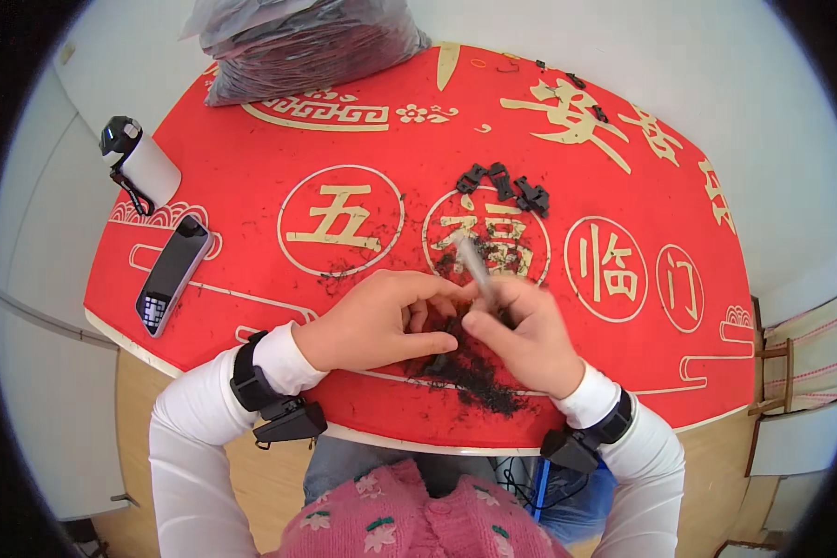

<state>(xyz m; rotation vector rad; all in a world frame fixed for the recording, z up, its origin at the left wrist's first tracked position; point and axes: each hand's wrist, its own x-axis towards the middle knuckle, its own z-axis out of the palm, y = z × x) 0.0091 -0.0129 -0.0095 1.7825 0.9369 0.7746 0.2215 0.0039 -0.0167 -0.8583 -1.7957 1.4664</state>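
Note:
My right hand (pixel 528 337) pinches a slim, silver-grey, pen-shaped tool (pixel 472 260) over the middle of the table; it slants up and away, and its working end is hidden by my fingers. Close beside it, my left hand (pixel 381 319) has its fingers curled and its thumb stretched toward the right hand. Whatever it holds is hidden between the two hands. Black shavings (pixel 479 381) lie heaped under and in front of my hands, with more scattered beyond them. Past the hands sits a small group of black plastic buckles (pixel 500 181).
A red cloth with gold patterns covers the table (pixel 344 149). At the left lie a phone (pixel 172 274) and an upright white bottle with a black lid (pixel 147 166). A full grey plastic bag (pixel 307 46) rests at the far edge. Small black pieces (pixel 600 113) lie far right.

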